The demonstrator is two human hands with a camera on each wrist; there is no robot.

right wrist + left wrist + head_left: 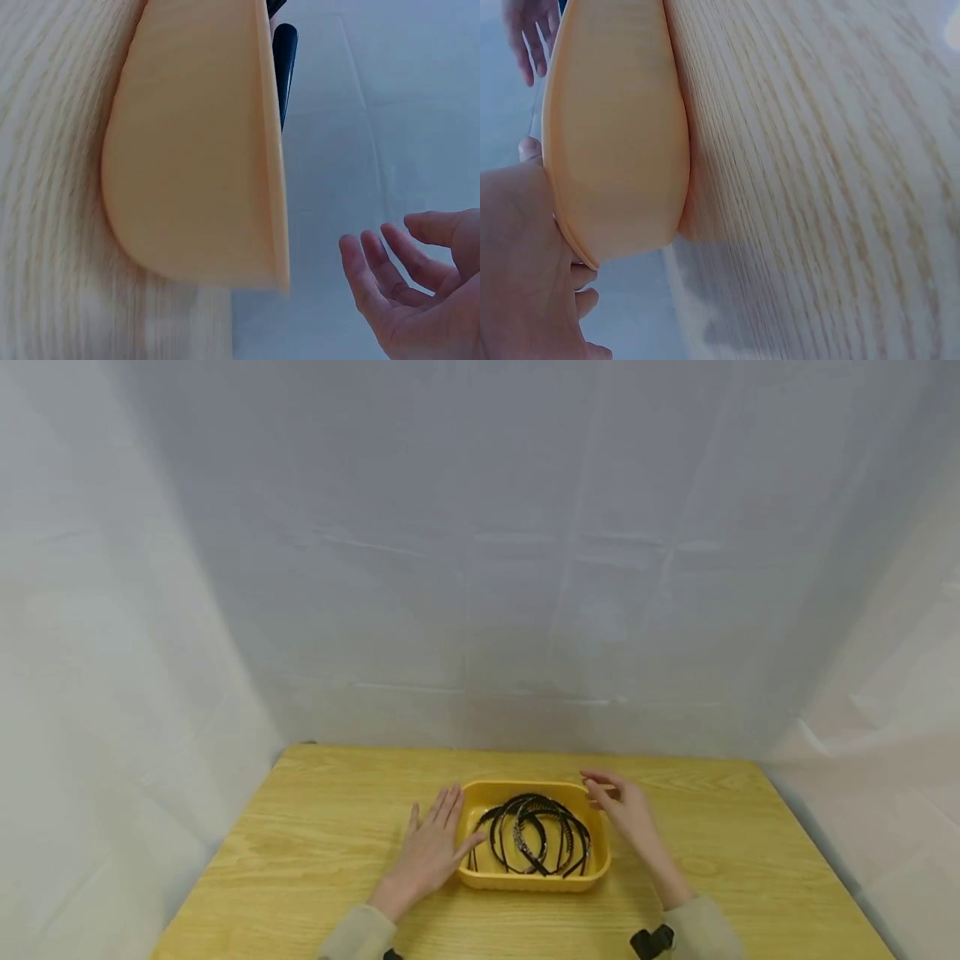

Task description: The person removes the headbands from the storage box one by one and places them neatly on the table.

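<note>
Head view: we see a yellow tray (480,878) on the wooden table (315,827) holding several dark headbands (536,839), all lying inside it. The left hand (431,852) lies flat with fingers straight against the tray's left wall; the right hand (626,810) hovers by the far right corner, fingers loosely extended and holding nothing. We judge that no headband is lifted out yet.

Left wrist view: the left hand (521,262) rests against the tray (615,142) rim.

Right wrist view: the right hand (416,277) is apart from the tray (195,165), fingers relaxed; a headband (285,64) tip shows above the rim.
</note>
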